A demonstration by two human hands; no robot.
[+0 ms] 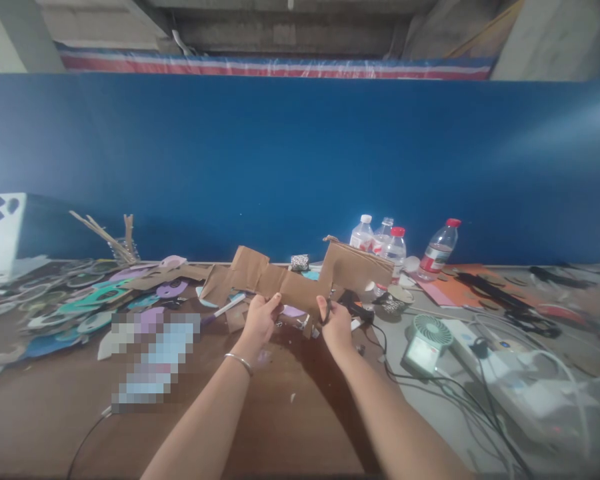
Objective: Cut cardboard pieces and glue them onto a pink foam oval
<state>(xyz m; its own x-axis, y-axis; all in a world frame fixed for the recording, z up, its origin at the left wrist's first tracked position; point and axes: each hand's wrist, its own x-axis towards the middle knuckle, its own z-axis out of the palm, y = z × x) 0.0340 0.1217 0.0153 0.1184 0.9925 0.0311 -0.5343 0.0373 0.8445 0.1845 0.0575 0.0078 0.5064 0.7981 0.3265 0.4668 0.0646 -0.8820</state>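
A long, creased piece of brown cardboard [299, 291] is held up over the brown table. My left hand [258, 320] pinches its lower edge, thumb on the near face. At the cardboard's right end, my right hand [338, 327] is closed around dark-handled scissors [326, 313]. Their blades point up beside the cardboard; I cannot tell if they touch it. Behind my right hand is a larger folded cardboard sheet [359, 264]; whether it joins the held piece is unclear. Small scraps lie under and behind both hands.
Coloured cut-out sheets [87, 300] pile up on the left, near a cup of sticks [125, 248]. Plastic bottles [394, 247] stand at the back right. A green fan [430, 339], a white power strip [500, 373] and loose cables occupy the right. A blue partition [290, 153] rises behind.
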